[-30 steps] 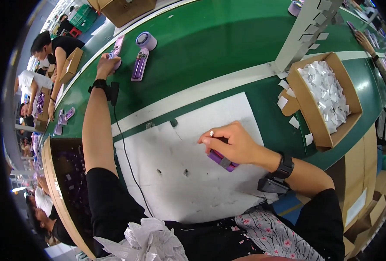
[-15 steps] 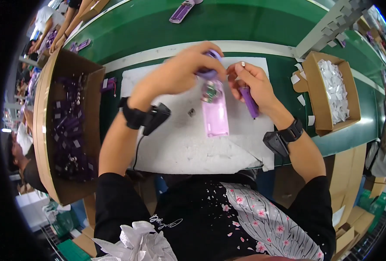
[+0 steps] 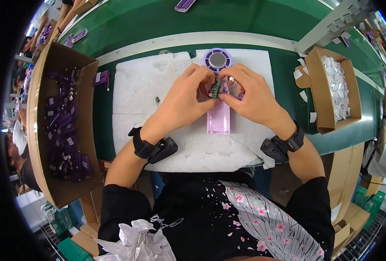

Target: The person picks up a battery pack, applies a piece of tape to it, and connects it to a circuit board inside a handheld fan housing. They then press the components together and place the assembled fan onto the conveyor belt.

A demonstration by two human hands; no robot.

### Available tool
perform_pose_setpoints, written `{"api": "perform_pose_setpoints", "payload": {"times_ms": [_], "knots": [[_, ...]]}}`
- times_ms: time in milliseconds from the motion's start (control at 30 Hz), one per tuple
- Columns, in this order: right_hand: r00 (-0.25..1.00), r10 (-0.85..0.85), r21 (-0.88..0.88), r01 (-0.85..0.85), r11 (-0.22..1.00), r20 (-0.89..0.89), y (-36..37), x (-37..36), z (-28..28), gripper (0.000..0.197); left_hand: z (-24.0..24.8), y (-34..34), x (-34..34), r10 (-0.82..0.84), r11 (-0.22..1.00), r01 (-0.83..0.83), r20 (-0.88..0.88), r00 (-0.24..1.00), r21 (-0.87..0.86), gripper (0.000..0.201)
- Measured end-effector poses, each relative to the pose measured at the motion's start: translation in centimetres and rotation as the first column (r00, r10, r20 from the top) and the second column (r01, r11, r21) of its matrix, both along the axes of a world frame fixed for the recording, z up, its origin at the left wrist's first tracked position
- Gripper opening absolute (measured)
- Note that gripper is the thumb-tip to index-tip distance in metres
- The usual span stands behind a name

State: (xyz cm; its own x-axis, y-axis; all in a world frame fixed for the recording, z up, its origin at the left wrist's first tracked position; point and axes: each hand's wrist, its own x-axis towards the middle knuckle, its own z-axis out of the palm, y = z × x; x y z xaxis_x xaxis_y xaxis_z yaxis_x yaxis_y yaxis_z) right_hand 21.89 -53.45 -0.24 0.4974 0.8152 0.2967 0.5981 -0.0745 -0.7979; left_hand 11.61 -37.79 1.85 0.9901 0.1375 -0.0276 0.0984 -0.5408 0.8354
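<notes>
Lilac plastic forms the slim handheld device [image 3: 219,118] on the white foam sheet [image 3: 158,117], its long axis running near to far, round grey-centred head [image 3: 217,59] farthest. The left hand [image 3: 182,98], fingers curled, pinches its small green circuit board [image 3: 215,89]; the right hand [image 3: 253,96] curls beside it, grip impossible to tell.

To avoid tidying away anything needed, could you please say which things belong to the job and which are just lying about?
In use: green circuit board between left hand and right hand; lilac fan housing; partly hidden purple piece; white foam mat.

Apparently lying idle: carton of purple packs; loose purple pack; carton of white slips; purple casing.
</notes>
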Motion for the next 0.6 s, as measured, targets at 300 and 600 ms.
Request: {"api": "perform_pose_setpoints", "payload": {"times_ms": [300,600], "knots": [[0.987,-0.045,0.0,0.045,0.999,0.151,-0.1,-0.4,0.2,0.032,-2.0,1.8,-0.3,-0.043,0.912,0.072,0.082,0.996,-0.403,0.021],[0.964,-0.038,0.067,0.021,0.998,0.261,0.1,-0.7,0.5,0.026,-2.3,1.3,-0.1,-0.032,0.928,0.091,0.166,0.986,-0.36,0.017]]}}
